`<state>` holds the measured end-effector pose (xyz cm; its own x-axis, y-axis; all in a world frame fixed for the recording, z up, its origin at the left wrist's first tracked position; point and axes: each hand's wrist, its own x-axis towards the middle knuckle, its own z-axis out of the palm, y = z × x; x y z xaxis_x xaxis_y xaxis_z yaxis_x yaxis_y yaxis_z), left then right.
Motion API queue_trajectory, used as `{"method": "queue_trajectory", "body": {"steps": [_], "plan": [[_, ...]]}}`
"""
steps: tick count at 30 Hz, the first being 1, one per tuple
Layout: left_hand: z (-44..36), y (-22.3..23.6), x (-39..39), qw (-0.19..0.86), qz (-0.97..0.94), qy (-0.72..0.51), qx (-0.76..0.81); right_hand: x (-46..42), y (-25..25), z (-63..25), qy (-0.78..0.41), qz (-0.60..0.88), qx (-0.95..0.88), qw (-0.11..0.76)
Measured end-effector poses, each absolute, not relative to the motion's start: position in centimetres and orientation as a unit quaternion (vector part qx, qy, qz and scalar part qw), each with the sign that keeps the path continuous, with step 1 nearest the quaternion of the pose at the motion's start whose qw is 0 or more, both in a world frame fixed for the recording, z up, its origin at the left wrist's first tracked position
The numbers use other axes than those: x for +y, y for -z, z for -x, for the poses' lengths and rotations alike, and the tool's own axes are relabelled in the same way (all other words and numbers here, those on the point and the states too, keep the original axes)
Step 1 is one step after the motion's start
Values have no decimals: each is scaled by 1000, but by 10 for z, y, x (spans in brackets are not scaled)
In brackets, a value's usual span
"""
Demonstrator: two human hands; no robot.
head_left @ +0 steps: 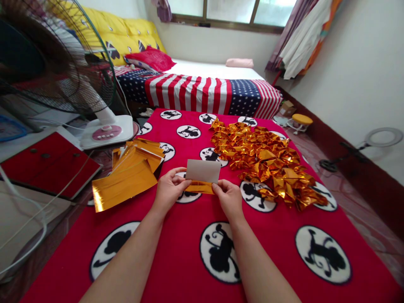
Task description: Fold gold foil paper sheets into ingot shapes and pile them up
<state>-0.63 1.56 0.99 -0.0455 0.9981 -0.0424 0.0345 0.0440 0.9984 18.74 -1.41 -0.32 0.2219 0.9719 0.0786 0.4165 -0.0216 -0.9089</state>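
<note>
Our left hand and right hand each pinch an end of one sheet, gold strip nearest us, pale side beyond. If our thumbs press unevenly, the fold could run crooked. Left of the left hand, loose gold sheets overlap on the cloth-covered counter; any draught from the fan farther left could scatter them. Right of the right hand, a careless sweep could flatten the crinkled foil pieces.

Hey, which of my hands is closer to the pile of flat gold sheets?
Left. The left hand is just right of the pile of flat gold sheets; the right hand is farther off, at the held sheet's other end.
</note>
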Motion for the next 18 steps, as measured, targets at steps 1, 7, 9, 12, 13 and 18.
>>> {"method": "queue_trajectory", "body": {"steps": [1, 7, 9, 12, 13, 18], "plan": [[6, -9, 15, 485, -491, -490, 533, -14, 3, -187, -306, 649, -542, 438], [5, 0, 15, 392, -552, -463, 572, -14, -1, -185, -247, 688, -564, 385], [5, 3, 15, 364, -571, -453, 580, -14, -2, -185, -233, 696, -568, 372], [4, 3, 14, 341, -589, -436, 589, -14, -4, -184, -214, 704, -576, 355], [4, 3, 13, 336, -593, -431, 591, -14, -4, -184, -208, 706, -579, 351], [3, 0, 12, 333, -596, -423, 596, -15, -3, -183, -186, 708, -591, 339]]}}
